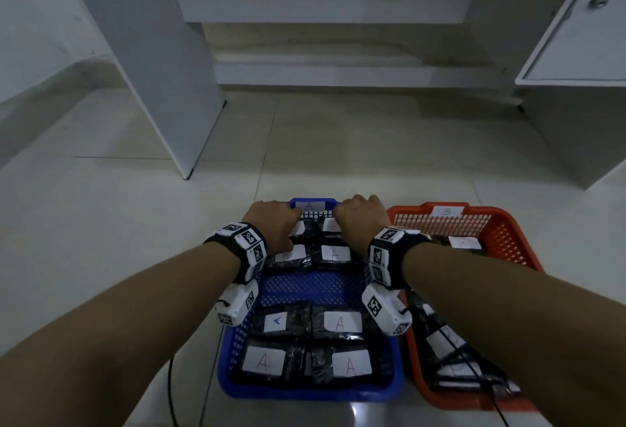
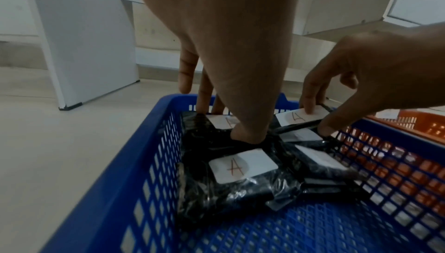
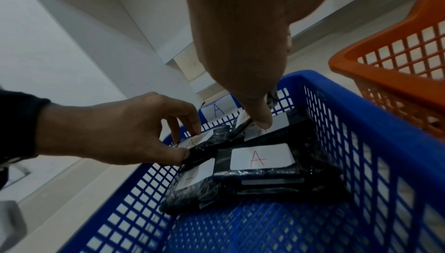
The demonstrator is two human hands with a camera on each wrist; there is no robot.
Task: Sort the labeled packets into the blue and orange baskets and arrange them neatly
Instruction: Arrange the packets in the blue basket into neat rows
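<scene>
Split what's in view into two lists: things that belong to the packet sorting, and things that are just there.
Part of the job:
blue basket
orange basket
A-labeled packets
left hand, pinching a far packet
right hand, pinching a far packet

Just there:
white cabinet
white panel
black cable

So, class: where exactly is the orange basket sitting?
In the head view, the orange basket sits on the floor, right of the blue basket, their sides touching.

Bare forearms; each wrist wears a black strap (image 1: 233, 250) carrying white marker-printed camera blocks (image 1: 386, 313).
</scene>
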